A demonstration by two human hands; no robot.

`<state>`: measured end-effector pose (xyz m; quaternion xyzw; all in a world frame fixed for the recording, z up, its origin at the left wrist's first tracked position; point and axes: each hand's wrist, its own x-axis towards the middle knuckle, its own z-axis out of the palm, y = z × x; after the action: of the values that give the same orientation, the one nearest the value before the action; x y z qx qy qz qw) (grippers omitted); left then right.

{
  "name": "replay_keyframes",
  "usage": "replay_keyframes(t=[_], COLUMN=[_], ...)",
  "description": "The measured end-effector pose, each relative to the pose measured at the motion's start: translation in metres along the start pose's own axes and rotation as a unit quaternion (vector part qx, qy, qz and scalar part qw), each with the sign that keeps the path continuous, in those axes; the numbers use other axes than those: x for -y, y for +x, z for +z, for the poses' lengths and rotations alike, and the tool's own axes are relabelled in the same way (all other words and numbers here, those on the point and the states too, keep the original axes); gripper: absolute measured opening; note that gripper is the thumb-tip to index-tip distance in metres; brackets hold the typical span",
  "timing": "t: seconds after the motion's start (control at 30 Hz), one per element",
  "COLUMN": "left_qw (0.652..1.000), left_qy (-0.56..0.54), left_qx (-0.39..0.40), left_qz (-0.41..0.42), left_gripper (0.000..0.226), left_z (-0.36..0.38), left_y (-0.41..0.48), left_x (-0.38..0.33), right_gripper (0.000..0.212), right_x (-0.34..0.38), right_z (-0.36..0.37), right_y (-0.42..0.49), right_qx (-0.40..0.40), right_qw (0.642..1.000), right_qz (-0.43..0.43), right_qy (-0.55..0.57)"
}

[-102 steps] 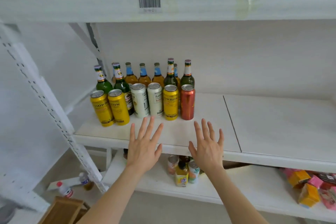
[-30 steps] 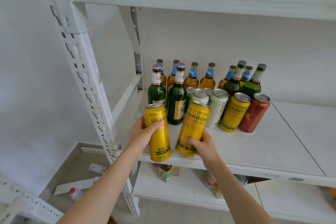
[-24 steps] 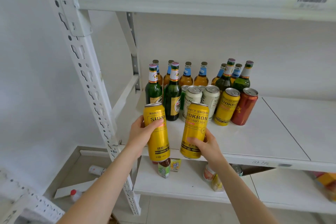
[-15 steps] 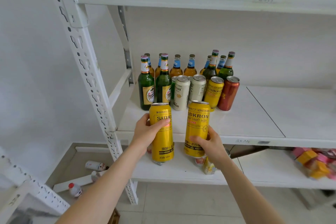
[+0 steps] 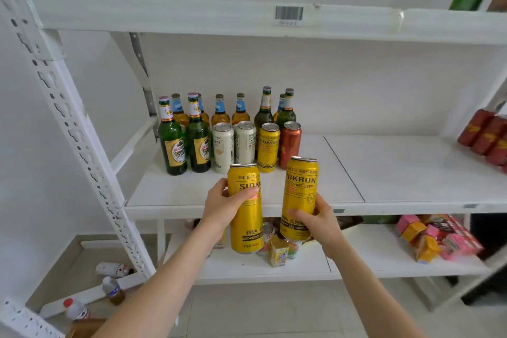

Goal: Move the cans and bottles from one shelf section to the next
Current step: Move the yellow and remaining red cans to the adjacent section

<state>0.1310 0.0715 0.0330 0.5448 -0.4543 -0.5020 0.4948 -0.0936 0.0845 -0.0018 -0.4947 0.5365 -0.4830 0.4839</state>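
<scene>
Head view, left grip [image 5: 223,207] wrapped round a yellow can [image 5: 247,230], right grip [image 5: 319,218] holding a second yellow can [image 5: 300,192], both upright in the air before the shelf [image 5: 411,170] edge, other cans [image 5: 244,143] and bottles [image 5: 197,140] clustered at the back of its left section

White wall [image 5: 356,82] is shown behind a white metal rack. A perforated upright [image 5: 68,118] is seen at left, and a slotted rear post [image 5: 140,63] against the wall. The top is spanned by a beam [image 5: 192,16] to which a barcode label [image 5: 289,13] is fixed. The shelf [image 5: 406,173] is formed of two white boards joined at a dark seam [image 5: 344,170]. A lower shelf [image 5: 384,262] is set beneath, above a pale tiled floor [image 5: 260,310]. The scene is lit evenly and softly.
</scene>
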Motion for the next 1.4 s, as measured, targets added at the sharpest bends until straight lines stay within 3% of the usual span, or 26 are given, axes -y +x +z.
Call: replay_keyframes(t=[0.53,1.0,1.23,1.4], left_qw=[1.0,0.993,0.992,0.993], left_qy=[-0.005,0.072,0.074,0.072], left_qx=[0.01,0.085,0.096,0.087], left_qz=[0.022,0.038,0.034,0.029], left_gripper=[0.041,0.04,0.056,0.045], left_z=[0.225,0.4,0.495,0.573], left_y=[-0.011,0.059,0.075,0.072], left_x=[-0.01,-0.007,-0.007,-0.006], right_gripper=[0.048,0.052,0.045,0.045], right_x=[0.0,-0.027,-0.031,-0.032], right_z=[-0.219,-0.375,-0.471,-0.549], right_y=[0.009,0.072,0.096,0.109], right_qx=[-0.003,-0.053,-0.076,-0.061], right_qw=[0.999,0.998,0.997,0.998], right_qz=[-0.013,-0.007,-0.018,-0.018], right_qy=[-0.03,-0.019,-0.021,-0.025])
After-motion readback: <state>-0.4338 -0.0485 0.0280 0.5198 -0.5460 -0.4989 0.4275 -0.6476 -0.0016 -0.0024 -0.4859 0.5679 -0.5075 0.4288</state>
